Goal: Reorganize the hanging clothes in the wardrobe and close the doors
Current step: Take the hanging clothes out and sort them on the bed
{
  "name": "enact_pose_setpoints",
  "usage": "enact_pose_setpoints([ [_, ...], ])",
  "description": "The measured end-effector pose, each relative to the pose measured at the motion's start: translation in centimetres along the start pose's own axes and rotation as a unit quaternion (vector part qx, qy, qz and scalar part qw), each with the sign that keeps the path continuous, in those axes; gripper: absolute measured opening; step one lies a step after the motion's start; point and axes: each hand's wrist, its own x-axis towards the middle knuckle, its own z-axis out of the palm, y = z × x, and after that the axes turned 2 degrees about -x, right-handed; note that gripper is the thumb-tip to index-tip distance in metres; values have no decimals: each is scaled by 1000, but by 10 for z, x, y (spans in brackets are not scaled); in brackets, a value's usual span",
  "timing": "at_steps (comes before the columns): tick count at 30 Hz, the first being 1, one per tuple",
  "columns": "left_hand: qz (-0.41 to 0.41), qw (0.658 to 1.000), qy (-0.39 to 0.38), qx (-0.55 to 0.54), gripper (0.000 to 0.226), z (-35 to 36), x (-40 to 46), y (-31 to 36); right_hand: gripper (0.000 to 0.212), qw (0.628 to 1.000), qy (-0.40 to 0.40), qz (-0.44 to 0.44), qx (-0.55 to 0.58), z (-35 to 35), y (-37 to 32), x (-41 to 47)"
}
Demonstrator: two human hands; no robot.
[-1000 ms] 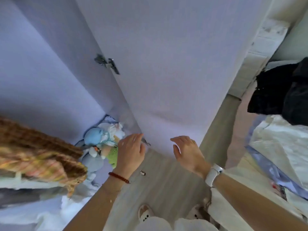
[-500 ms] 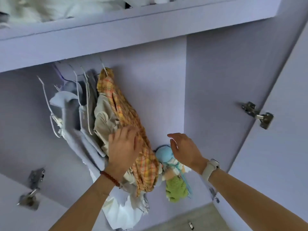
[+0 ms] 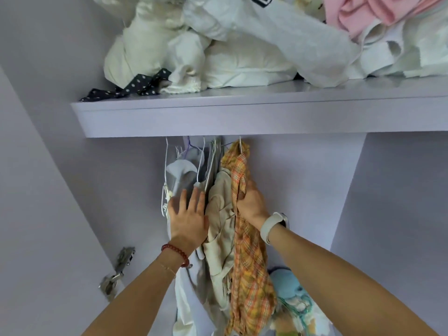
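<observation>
The bunch of hanging clothes sits left of centre under the lilac wardrobe shelf [image 3: 242, 117], on thin white wire hangers [image 3: 201, 163]. The orange-and-yellow plaid shirt [image 3: 244, 258] hangs at the right edge, a cream garment [image 3: 220, 229] just beside it, grey and white pieces [image 3: 180, 173] further left. The right hand [image 3: 252, 202] has its fingers curled into the plaid shirt near the shoulder; the left hand [image 3: 188, 219] lies flat with fingers spread against the grey pieces. To do this well, I'd hold the left bunch steady and slide the plaid hanger rightward by its hook, not the cloth, so nothing slips off. A blue soft toy [image 3: 288, 287] sits below right; a metal door hinge [image 3: 116, 272] shows at left.
</observation>
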Motion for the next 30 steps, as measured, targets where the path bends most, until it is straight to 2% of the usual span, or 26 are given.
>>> enact_pose_setpoints([
  [3, 4, 1000, -7, 10, 64, 3, -1, -1, 12, 1000, -4, 7, -20, -2, 0, 8],
  [9, -13, 1000, 11, -8, 63, 2, -1, 6, 9, 995, 81, 11, -52, -29, 3, 17],
  [13, -18, 992, 75, -101, 50, -7, -1, 20, 12, 991, 126, 6, -33, -52, 23, 11],
  [18, 56, 966, 145, -206, 48, -17, 9, 50, 26, 982, 179, -26, -51, -72, 72, -29],
  [23, 119, 929, 109, -332, 54, -12, 5, 95, 26, 974, 178, -45, -134, -93, 131, -105],
  [28, 237, 903, 51, -354, 63, -4, 2, 162, 56, 941, 203, -71, -261, -133, 167, -194],
  [30, 314, 884, 24, -347, 58, -1, -6, 192, 55, 923, 197, -60, -323, -150, 181, -232],
])
